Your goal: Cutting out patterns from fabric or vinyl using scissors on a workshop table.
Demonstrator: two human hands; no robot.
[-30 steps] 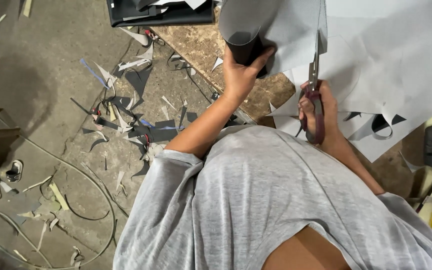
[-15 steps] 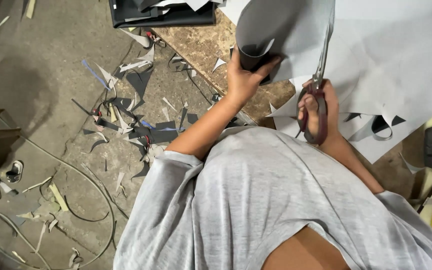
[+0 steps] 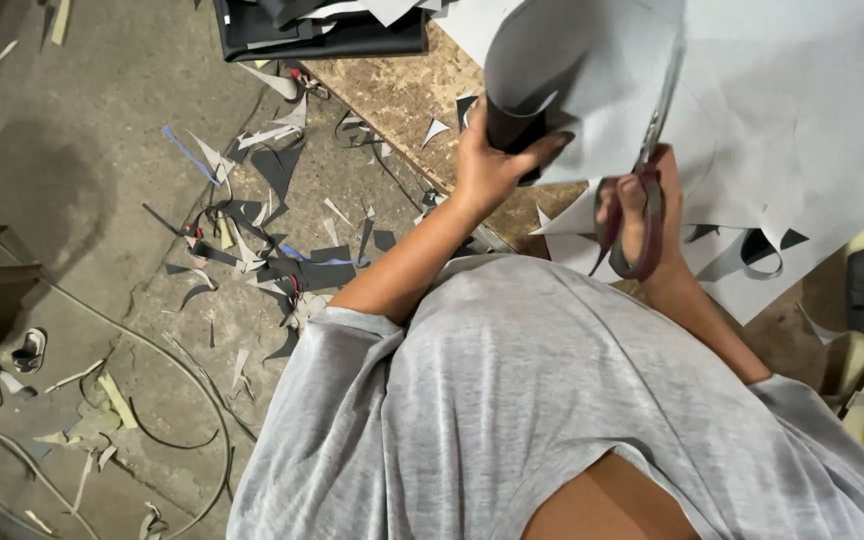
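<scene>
Risk noted: the left hand [image 3: 492,165] pinched the curled grey sheet [image 3: 592,90] just beside the blade line of the scissors [image 3: 642,200]; a slip or a sagging sheet could have nicked its fingers or skewed the cut. Right hand [image 3: 642,215] had its grip closed through the red scissor handles, blades pointing away, forearm extended over the tabletop [image 3: 402,95]. The sheet was lifted above the tabletop.

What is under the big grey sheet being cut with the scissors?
Under the grey sheet lies a brown chipboard tabletop, bare at the sheet's left. More grey offcuts poke out beneath its near edge. The right hand works the scissors; whatever lies farther under the sheet is covered.
</scene>
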